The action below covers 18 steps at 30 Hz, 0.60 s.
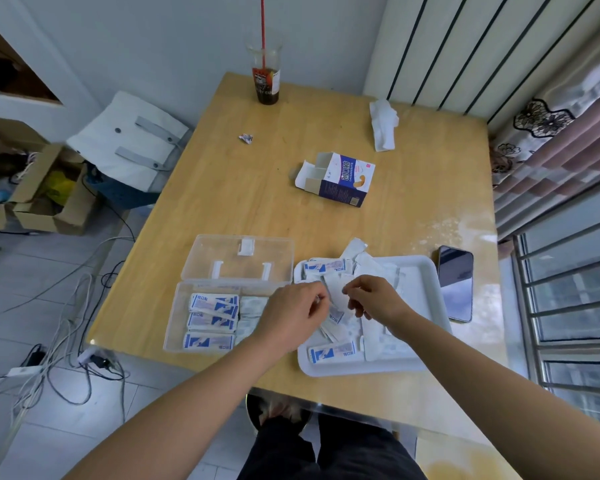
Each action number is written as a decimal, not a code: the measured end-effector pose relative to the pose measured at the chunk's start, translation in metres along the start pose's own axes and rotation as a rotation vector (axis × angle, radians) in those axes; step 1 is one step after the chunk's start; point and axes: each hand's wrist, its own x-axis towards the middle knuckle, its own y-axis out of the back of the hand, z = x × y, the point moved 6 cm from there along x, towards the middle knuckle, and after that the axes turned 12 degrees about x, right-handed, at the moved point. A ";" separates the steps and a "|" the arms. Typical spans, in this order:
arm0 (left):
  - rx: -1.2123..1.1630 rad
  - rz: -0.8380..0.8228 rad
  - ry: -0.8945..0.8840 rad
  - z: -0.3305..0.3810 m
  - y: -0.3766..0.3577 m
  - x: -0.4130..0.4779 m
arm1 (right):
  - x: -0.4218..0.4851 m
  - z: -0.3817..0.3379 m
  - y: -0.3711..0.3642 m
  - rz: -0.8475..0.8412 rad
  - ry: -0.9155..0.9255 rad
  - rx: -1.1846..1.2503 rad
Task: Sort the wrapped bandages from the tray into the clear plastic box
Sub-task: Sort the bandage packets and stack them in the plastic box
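Together, left hand [293,311] and right hand [374,299] pinch one bandage [336,292] above one tray [361,370], beside one clear box [174,317].

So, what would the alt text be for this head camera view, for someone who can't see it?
A person's left hand and right hand pinch a white wrapped bandage over a white tray holding more, on a wooden table. Left of the tray, an open clear plastic box holds blue-and-white bandages; a phone lies to the tray's right.

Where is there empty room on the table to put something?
Bare wood lies between the cardboard box and the clear plastic box, and between the cup and the tissue. The tray is crowded with bandages, left hand and right hand.
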 end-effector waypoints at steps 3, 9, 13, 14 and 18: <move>-0.096 -0.072 0.114 0.014 -0.020 0.016 | 0.004 0.008 0.016 0.034 -0.020 0.013; -0.064 -0.258 0.396 0.001 -0.057 0.020 | 0.025 0.037 0.017 0.058 -0.139 -0.197; -0.061 -0.281 0.457 -0.006 -0.074 0.016 | 0.038 0.039 0.004 0.067 -0.107 -0.262; -0.061 -0.286 0.465 -0.007 -0.076 0.016 | 0.039 0.038 0.001 0.070 -0.106 -0.266; -0.034 -0.320 0.485 -0.011 -0.087 0.015 | 0.043 0.031 -0.010 0.058 -0.088 -0.360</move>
